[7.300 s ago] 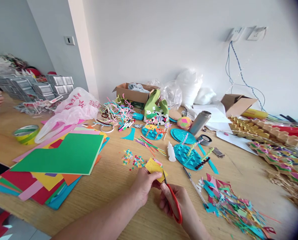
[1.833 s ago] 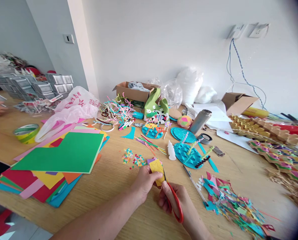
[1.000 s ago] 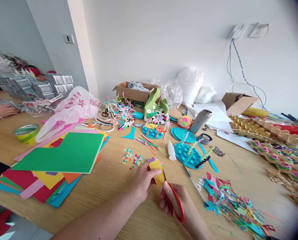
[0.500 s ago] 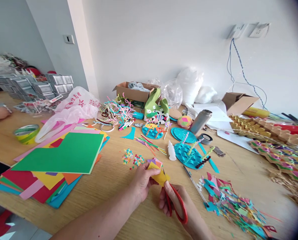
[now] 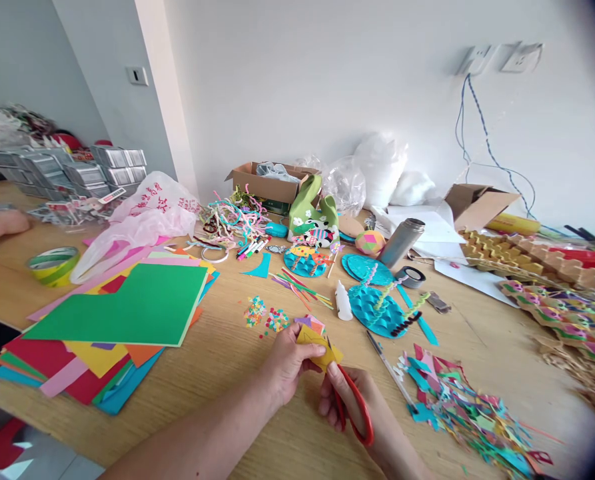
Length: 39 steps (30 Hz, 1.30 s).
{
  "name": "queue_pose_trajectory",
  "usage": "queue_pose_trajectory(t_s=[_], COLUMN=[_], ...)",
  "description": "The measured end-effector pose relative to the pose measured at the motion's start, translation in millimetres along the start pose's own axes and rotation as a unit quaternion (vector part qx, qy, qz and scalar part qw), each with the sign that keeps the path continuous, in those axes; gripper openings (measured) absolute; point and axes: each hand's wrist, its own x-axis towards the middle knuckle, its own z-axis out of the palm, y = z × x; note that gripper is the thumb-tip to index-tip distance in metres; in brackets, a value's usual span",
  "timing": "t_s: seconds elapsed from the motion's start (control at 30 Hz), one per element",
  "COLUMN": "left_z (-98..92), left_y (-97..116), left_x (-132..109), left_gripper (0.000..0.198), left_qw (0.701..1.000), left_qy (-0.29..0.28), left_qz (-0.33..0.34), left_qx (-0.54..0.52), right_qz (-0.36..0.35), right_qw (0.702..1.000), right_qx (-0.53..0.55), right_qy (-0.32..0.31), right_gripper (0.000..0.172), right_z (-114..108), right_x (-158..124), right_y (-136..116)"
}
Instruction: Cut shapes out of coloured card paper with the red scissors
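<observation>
My left hand [image 5: 288, 360] pinches a small piece of yellow paper [image 5: 322, 357] with dark drawn lines on it. In my right hand [image 5: 350, 400] is a pair of red-handled scissors [image 5: 367, 417], their blades at the right part of the yellow paper. Just beyond the paper lie a few pink, purple and orange paper pieces [image 5: 311, 324]. Two small heaps of coloured paper dots [image 5: 255, 312] are on the table left of them. A white glue bottle [image 5: 343, 303] and a blue egg-tray disc [image 5: 372, 313] with fuzzy stems sit farther back.
Stacked coloured paper [image 5: 122, 307] and a roll of tape [image 5: 53, 265] are at left. Paper scraps [image 5: 477, 413] and a pen [image 5: 390, 370] lie at right. A steel flask [image 5: 402, 243] stands behind. Another person's hand [image 5: 4, 223] shows at the far left edge.
The yellow paper has shifted slightly right, with my left hand and the scissors close to where they were. The other person's hand at the far left has come a little further into view.
</observation>
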Motion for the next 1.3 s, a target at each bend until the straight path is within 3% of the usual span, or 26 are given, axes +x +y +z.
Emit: queue_pose_trajectory(t_s=[0.5,1.3], left_z=[-0.7,2.5], left_y=[0.6,0.8], left_x=[0.8,-0.6], left_gripper=[0.023,0.025], left_qw=[0.999,0.998], left_qy=[0.012,0.019], left_qz=[-0.041,-0.061], left_qx=[0.001,-0.01], right_qz=[0.006,0.019], right_qw=[0.999,0.998], right_qx=[0.039,0.048], right_qy=[-0.015,-0.022], right_gripper=[0.059,0.063], right_z=[-1.5,-1.0], right_x=[0.9,-0.6], right_y=[1.7,-2.9])
